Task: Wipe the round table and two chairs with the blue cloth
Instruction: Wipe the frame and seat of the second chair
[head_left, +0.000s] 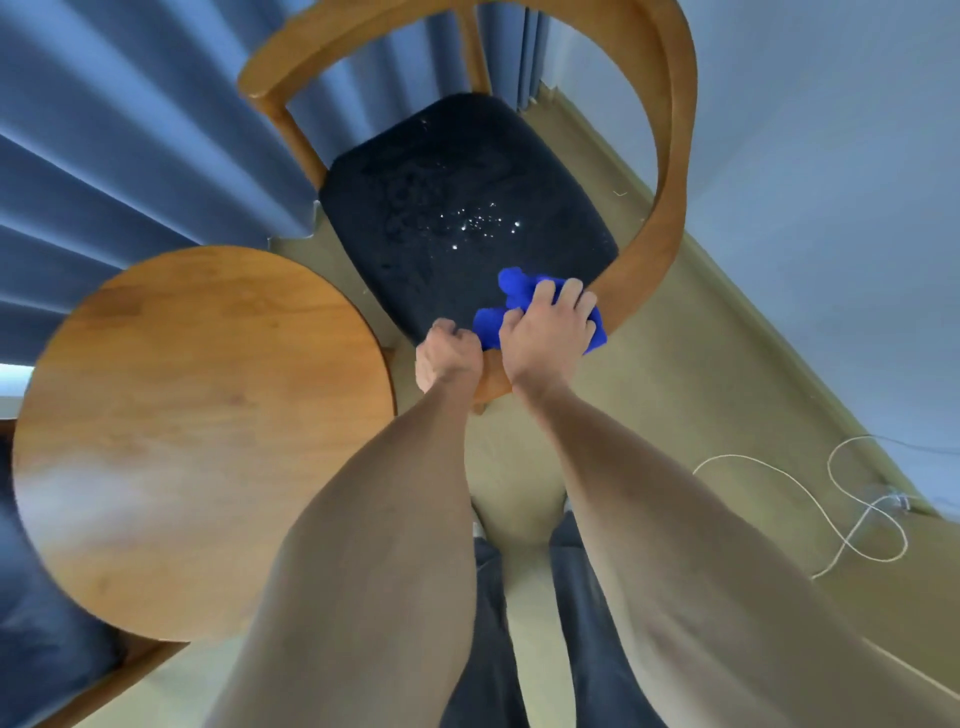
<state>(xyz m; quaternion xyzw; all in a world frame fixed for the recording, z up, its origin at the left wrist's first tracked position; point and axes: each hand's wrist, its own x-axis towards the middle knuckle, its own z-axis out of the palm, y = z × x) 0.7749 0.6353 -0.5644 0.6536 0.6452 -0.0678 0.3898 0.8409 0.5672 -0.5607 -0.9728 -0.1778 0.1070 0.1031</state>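
Your hands work at the near end of the wooden chair (670, 171).

Your right hand (545, 332) grasps the bunched blue cloth (519, 291) against the chair's curved rail beside the dark seat (457, 208). Your left hand (447, 358) is curled round the rail's end. The round surface (197, 426) stands just left of the chair.

Blue cloth (519, 299) bunched on wooden chair (670, 218) rail beside round table (197, 415).

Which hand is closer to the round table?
The left hand. It grips the chair's wooden rail right beside the round table edge. The right hand holds the blue cloth on that rail, farther from the table.
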